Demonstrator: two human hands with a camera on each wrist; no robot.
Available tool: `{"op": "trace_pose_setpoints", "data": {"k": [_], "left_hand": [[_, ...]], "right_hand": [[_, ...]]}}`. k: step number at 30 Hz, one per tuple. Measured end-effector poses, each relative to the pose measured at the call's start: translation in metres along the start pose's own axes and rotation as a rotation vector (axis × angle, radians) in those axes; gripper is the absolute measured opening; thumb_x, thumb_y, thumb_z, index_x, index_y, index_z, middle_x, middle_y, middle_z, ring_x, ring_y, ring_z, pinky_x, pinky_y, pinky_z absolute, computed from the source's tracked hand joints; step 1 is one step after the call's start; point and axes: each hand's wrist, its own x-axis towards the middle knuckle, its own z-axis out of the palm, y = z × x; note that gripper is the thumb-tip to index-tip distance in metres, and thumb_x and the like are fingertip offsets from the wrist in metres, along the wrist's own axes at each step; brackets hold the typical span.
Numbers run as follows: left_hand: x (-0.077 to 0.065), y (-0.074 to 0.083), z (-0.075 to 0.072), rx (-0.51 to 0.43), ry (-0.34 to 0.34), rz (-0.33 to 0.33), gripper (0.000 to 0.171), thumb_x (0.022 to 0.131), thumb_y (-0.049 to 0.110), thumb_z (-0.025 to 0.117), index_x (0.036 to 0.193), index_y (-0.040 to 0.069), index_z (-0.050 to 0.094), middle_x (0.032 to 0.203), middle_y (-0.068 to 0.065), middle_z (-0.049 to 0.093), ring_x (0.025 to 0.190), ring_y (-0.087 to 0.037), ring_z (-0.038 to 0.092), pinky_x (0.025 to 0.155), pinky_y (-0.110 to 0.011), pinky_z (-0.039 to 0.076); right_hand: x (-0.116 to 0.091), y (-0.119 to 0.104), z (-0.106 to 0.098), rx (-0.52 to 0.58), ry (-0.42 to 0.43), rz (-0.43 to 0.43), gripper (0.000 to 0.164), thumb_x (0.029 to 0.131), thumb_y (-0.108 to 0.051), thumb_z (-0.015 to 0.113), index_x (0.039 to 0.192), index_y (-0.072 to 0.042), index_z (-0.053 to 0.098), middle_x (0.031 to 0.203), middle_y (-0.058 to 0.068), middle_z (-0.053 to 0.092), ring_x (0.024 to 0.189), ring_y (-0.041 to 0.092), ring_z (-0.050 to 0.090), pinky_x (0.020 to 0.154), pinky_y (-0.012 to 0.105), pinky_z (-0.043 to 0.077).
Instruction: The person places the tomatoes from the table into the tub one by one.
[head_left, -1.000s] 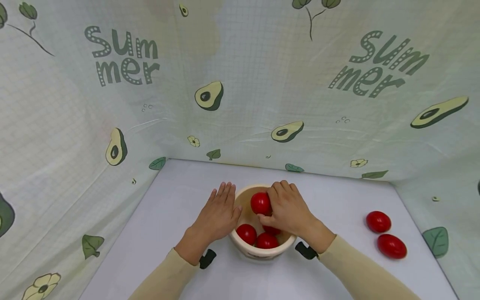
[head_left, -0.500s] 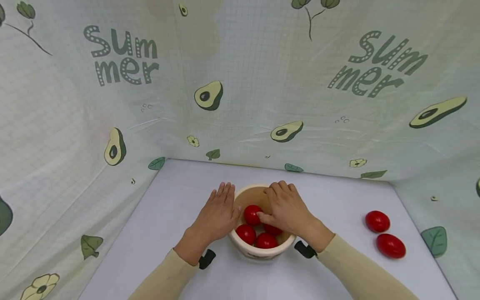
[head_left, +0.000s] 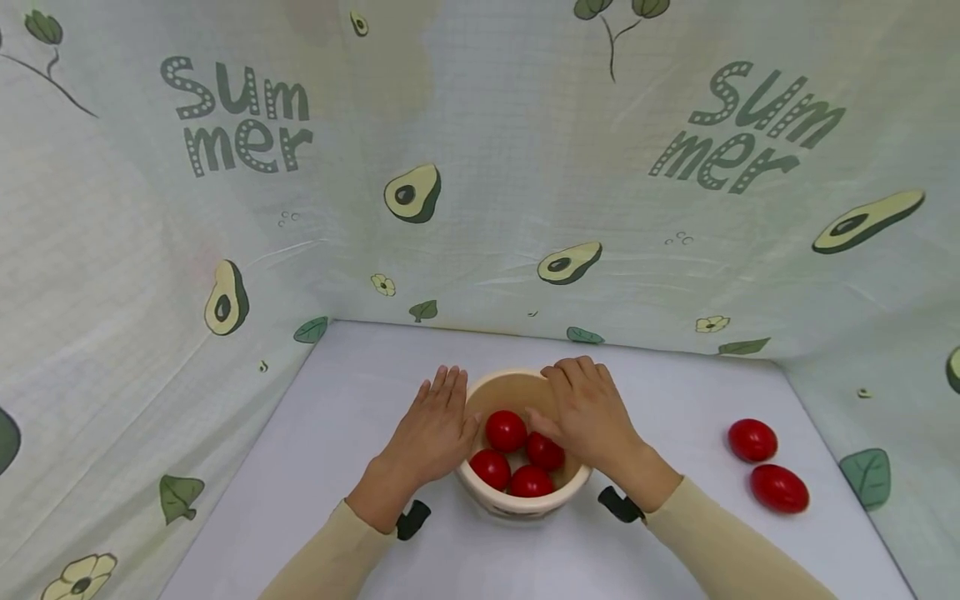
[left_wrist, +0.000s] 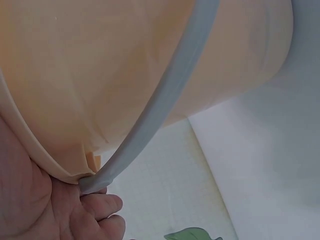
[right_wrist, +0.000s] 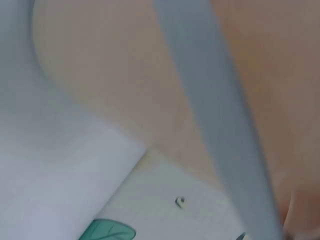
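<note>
A cream bucket [head_left: 517,503] stands upright between both hands, with several glossy red egg-like balls [head_left: 506,431] inside. My left hand [head_left: 435,429] rests at the bucket's left rim, fingers straight and pointing away, thumb toward the opening. Over the right rim lies my right hand [head_left: 588,412], its fingers slightly bent and its thumb inside the opening, with no ball in it. In the left wrist view, the hand [left_wrist: 65,210] touches the rim where a grey handle [left_wrist: 165,90] joins. The right wrist view is blurred and shows mostly bucket wall [right_wrist: 115,65] and grey handle [right_wrist: 215,115].
Two red eggs [head_left: 752,440] lie on the white table [head_left: 660,533] to the right. A patterned curtain [head_left: 480,150] with avocados and leaves encloses the table at the back and both sides.
The red ball that was by my right fingers is released and lies lower in the bucket. My right hand has drawn back rightward toward the rim. The left hand stays in place.
</note>
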Motion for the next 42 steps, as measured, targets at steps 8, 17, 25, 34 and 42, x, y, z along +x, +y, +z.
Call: {"op": "trace_pose_setpoints", "data": {"k": [8,17,25,34,42], "left_hand": [[0.000,0.000,0.001,-0.007,-0.005,-0.011,0.072,0.110,0.040,0.046,0.162,-0.006,0.030,0.170,-0.023,0.032,0.162,-0.039,0.022,0.131,-0.054,0.022],[0.000,0.000,0.002,-0.020,-0.008,-0.017,0.071,0.109,0.037,0.048,0.163,-0.006,0.030,0.170,-0.023,0.032,0.162,-0.038,0.021,0.131,-0.054,0.021],[0.000,0.002,-0.001,-0.027,-0.013,-0.020,0.071,0.109,0.036,0.049,0.163,-0.006,0.030,0.170,-0.023,0.032,0.162,-0.039,0.021,0.131,-0.054,0.021],[0.001,0.002,0.000,-0.021,-0.022,-0.019,0.071,0.109,0.036,0.049,0.163,-0.006,0.030,0.170,-0.023,0.032,0.162,-0.038,0.022,0.131,-0.054,0.021],[0.001,0.002,-0.001,-0.017,-0.034,-0.034,0.073,0.109,0.039,0.048,0.164,-0.004,0.028,0.171,-0.021,0.030,0.162,-0.038,0.020,0.131,-0.054,0.021]], "right_hand": [[-0.025,0.032,-0.017,-0.033,0.080,0.064,0.055,0.089,-0.043,0.072,0.117,0.003,0.066,0.107,0.019,0.066,0.098,0.037,0.057,0.078,0.049,0.046],[-0.077,0.081,-0.035,-0.157,0.125,0.151,0.065,0.099,-0.053,0.052,0.115,0.008,0.065,0.104,0.027,0.066,0.093,0.045,0.057,0.073,0.056,0.047],[-0.127,0.115,-0.049,-0.264,0.200,0.208,0.082,0.103,-0.064,0.039,0.110,0.013,0.067,0.097,0.031,0.067,0.089,0.054,0.058,0.066,0.064,0.046],[-0.183,0.133,-0.058,-0.295,0.058,0.479,0.091,0.096,-0.073,0.038,0.114,0.014,0.060,0.113,0.041,0.059,0.101,0.060,0.051,0.079,0.073,0.046],[-0.220,0.146,-0.060,-0.382,-0.230,0.648,0.090,0.064,-0.035,0.097,0.119,0.022,0.054,0.112,0.044,0.052,0.103,0.059,0.046,0.091,0.072,0.044]]}}
